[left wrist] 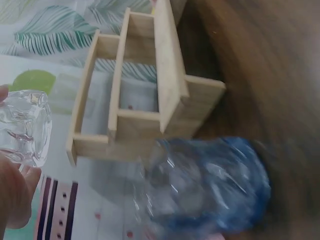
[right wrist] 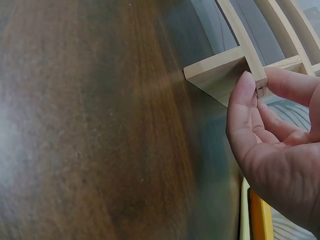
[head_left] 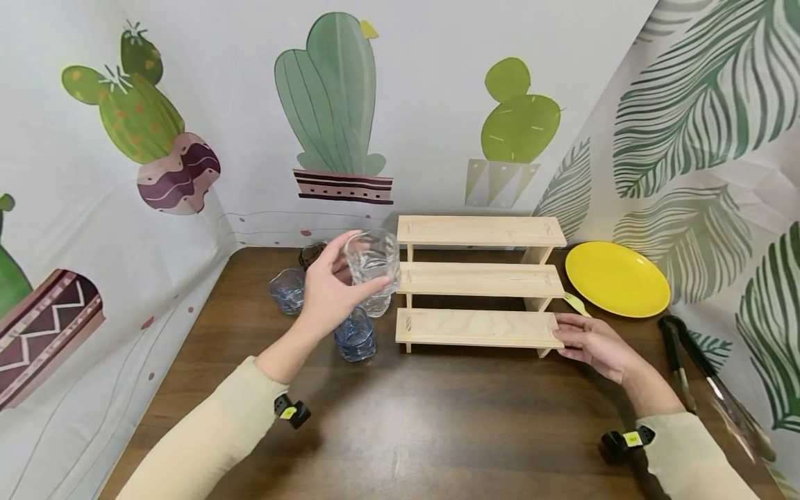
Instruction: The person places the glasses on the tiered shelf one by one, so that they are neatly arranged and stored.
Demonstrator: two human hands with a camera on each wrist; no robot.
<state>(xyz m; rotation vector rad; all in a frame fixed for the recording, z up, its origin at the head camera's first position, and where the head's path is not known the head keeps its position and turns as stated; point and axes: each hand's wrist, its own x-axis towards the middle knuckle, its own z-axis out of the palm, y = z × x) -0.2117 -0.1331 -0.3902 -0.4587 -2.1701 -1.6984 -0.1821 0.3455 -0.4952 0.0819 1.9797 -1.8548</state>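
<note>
A clear drinking glass [head_left: 375,255] is in my left hand [head_left: 334,288], which grips it above the table, just left of the wooden tiered shelf [head_left: 478,326]. In the left wrist view, the same glass [left wrist: 25,127] shows at the left edge, with only part of the hand visible. My right hand [head_left: 594,344] pinches the right end of the shelf's lowest board between thumb and fingers, as the right wrist view shows the hand [right wrist: 280,145] close up. Below the held glass stand another clear glass [head_left: 377,306] and a blue glass [head_left: 355,340].
Farther left are a blue wavy-rimmed glass [head_left: 287,292] and a dark glass [head_left: 310,254], partly hidden by my left hand. Right of the shelf lie a yellow plate [head_left: 617,279], a pale yellow fork [head_left: 576,303] and black-handled tongs [head_left: 700,361]. Patterned cloth backs the brown table [head_left: 400,430].
</note>
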